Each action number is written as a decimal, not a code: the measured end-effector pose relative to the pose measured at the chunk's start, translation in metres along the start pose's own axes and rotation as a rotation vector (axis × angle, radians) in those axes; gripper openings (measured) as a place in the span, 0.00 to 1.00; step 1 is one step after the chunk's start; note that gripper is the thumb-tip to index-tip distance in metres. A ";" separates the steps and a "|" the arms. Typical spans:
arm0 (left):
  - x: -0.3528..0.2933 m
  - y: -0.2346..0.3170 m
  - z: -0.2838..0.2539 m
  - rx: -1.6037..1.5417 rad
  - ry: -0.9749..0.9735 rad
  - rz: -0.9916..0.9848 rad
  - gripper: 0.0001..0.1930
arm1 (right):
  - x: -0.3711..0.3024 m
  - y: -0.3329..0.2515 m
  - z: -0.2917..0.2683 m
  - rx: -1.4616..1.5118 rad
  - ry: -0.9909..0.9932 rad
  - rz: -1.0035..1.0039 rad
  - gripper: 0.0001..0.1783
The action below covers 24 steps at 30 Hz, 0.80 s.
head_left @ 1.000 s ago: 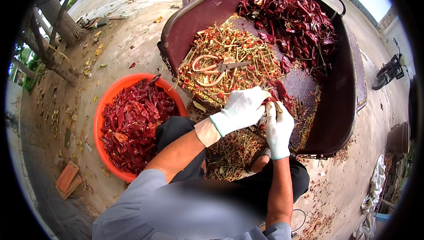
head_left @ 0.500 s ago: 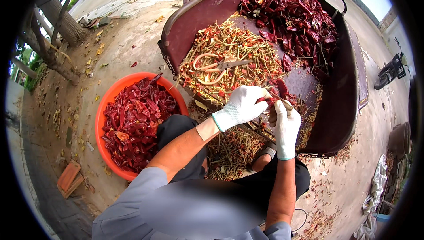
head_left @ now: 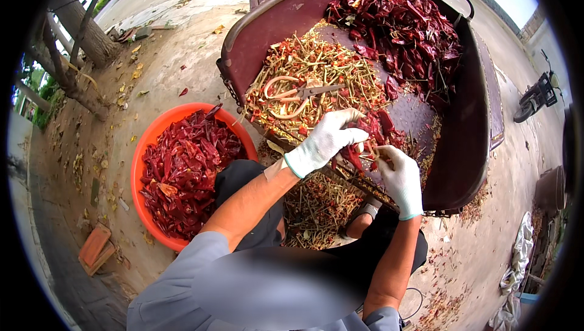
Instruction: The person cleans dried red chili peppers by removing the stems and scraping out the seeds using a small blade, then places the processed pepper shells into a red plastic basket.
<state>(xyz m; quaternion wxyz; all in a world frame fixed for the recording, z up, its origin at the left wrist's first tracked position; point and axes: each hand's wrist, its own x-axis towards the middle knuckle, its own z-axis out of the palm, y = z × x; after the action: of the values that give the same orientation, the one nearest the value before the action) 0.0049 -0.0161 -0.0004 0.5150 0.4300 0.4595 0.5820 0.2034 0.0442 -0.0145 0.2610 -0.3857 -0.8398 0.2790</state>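
Note:
My left hand (head_left: 328,142), in a white knit glove, is closed at the cart's near edge. A dried red chili (head_left: 350,157) shows under its fingers. Close to its right, my gloved right hand (head_left: 398,176) is pinched over the cart; a thin pale bit shows at its fingertips, too small to name. Just beyond both hands, loose red chilies (head_left: 384,125) lie on the cart bed. Scissors with pale looped handles (head_left: 298,94) rest on a heap of cut chili stems (head_left: 328,57). A large pile of dried chilies (head_left: 398,24) fills the cart's far right.
The maroon cart (head_left: 468,160) has raised side walls. At my left knee stands an orange basin (head_left: 139,191) full of red chilies. More stems (head_left: 316,212) litter the ground between my feet. Bricks (head_left: 95,246), tree trunks (head_left: 91,33) and a parked two-wheeler (head_left: 538,97) are farther off.
My hands have moved apart from where they met. The right has come down and slightly right, the left slightly down and left. More red chili now shows between and beyond them.

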 end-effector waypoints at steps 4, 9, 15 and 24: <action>-0.004 0.005 -0.001 -0.005 0.006 0.012 0.14 | 0.010 0.006 -0.001 -0.160 0.178 0.111 0.06; -0.001 -0.002 -0.012 -0.034 -0.003 -0.002 0.19 | 0.037 0.029 0.027 -0.446 0.218 0.090 0.14; -0.007 0.008 -0.018 -0.056 -0.051 0.003 0.17 | 0.045 0.044 0.042 -0.602 0.061 0.202 0.11; -0.002 0.005 -0.014 0.281 0.036 0.071 0.18 | 0.022 0.000 0.009 0.874 0.073 0.463 0.04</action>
<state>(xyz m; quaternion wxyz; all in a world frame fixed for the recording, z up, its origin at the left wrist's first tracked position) -0.0095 -0.0201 0.0016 0.4204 0.5033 0.5300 0.5377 0.1853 0.0594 -0.0160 0.3588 -0.4260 -0.5268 0.6421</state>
